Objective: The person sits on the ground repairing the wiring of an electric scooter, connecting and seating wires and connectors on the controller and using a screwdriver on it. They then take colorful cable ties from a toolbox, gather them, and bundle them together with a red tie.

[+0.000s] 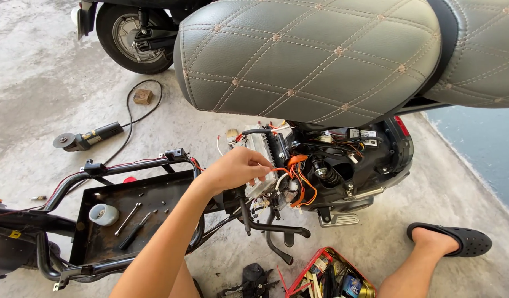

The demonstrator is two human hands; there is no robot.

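My left hand pinches an orange wire at the scooter's controller, three o'clock of the tray; tugging hard could, I judge, snap its connector.

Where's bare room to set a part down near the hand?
Free: the black floor tray right of the two tools, and bare concrete between the footpeg and the red tin. Crowded: the orange wiring by the left hand.
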